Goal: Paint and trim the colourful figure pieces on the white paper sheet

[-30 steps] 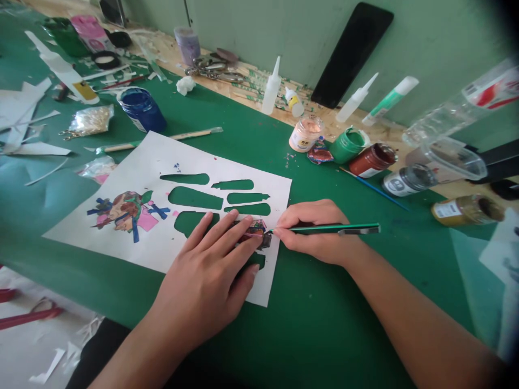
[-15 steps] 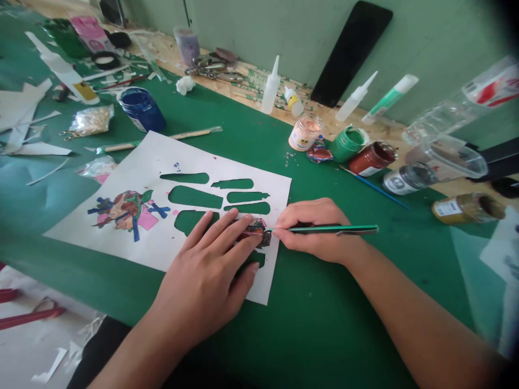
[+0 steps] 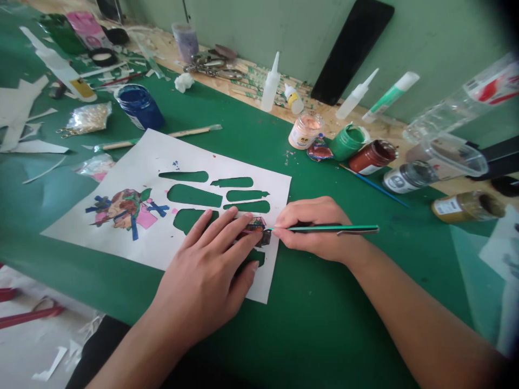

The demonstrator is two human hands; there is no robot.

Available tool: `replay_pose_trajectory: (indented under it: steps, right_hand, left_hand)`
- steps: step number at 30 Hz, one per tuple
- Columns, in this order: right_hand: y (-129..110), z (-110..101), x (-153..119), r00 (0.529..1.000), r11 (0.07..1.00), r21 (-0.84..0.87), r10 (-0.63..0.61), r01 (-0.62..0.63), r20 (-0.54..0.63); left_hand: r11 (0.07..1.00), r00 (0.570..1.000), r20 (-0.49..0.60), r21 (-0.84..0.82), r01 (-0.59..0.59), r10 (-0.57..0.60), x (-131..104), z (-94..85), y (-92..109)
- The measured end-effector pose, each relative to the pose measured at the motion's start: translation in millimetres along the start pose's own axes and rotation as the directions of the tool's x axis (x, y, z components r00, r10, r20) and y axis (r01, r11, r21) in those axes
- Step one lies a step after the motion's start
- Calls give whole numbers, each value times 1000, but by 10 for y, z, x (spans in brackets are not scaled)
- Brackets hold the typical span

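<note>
My left hand (image 3: 211, 270) lies flat with its fingers spread on a white sheet (image 3: 133, 156) that has several cut-out openings. Its fingertips press beside a small coloured drawing (image 3: 265, 237), which they partly cover. Pinched in my right hand (image 3: 312, 227) is a slim green pen-like tool (image 3: 336, 229); its tip meets the drawing near the sheet's right edge. The exact shape of the tip is too small to tell. On the left part of the sheet is a painted figure (image 3: 125, 210) in brown, pink, blue and green.
Behind the sheet stand a blue paint jar (image 3: 140, 106), a peach jar (image 3: 305, 130), a green jar (image 3: 348, 141) and a dark red jar (image 3: 372, 156). A thin blue brush (image 3: 375, 186) lies at the right. Paper scraps (image 3: 20, 113) and red-handled scissors (image 3: 32, 313) are at the left.
The sheet's left side shows very slightly further left in the view. Both hands keep nearly the same place and hold.
</note>
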State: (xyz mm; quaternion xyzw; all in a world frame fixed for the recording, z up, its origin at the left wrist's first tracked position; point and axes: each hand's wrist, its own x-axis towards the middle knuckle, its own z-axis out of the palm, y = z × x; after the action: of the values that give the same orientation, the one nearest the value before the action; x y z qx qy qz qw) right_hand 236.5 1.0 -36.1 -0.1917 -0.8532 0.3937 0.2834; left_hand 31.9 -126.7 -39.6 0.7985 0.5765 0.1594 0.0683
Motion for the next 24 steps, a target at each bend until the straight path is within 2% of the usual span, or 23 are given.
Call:
replay_pose_trajectory:
  steps: [24]
  right_hand:
    - [-21,-59,6,998,997,-79,7,-1,69]
  left_hand:
    - [1000,1000,21,0,6,-6,12,-32,6]
